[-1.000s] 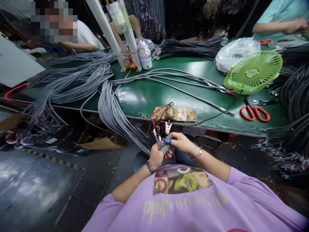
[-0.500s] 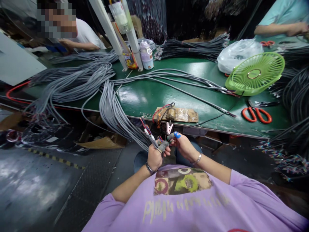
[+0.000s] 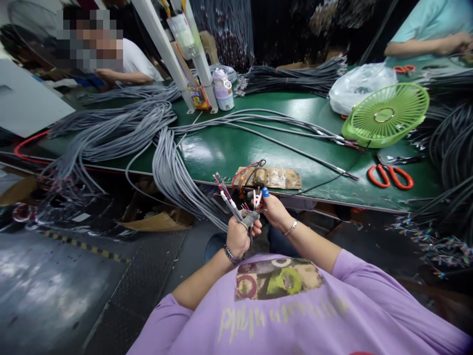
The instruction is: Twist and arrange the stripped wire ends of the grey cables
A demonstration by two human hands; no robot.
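My left hand (image 3: pixel 238 237) is closed around grey cables (image 3: pixel 233 209). Their stripped ends fan out above the fist in thin coloured wires (image 3: pixel 220 185). A grey wrapping covers the thumb of this hand. My right hand (image 3: pixel 276 213) is just to the right, its fingers bent together, with a blue covering (image 3: pixel 265 192) on the thumb tip. Close against its fingertips is a pink clip (image 3: pixel 256 199) at the table's front edge. What the right fingers grip is too small and partly hidden. Behind the clip lies a wooden block (image 3: pixel 279 178) with red and black leads.
Grey cable bundles (image 3: pixel 121 130) cover the left of the green table (image 3: pixel 218 148) and hang over its edge. Red-handled scissors (image 3: pixel 389 176), a green fan (image 3: pixel 386 116), a plastic bag (image 3: pixel 360 88) and a bottle (image 3: pixel 223 91) stand around. Two people sit across the table.
The coloured wire ends in my left hand tipped leftward, away from the block. My right hand parted from the left and moved up to the pink clip.
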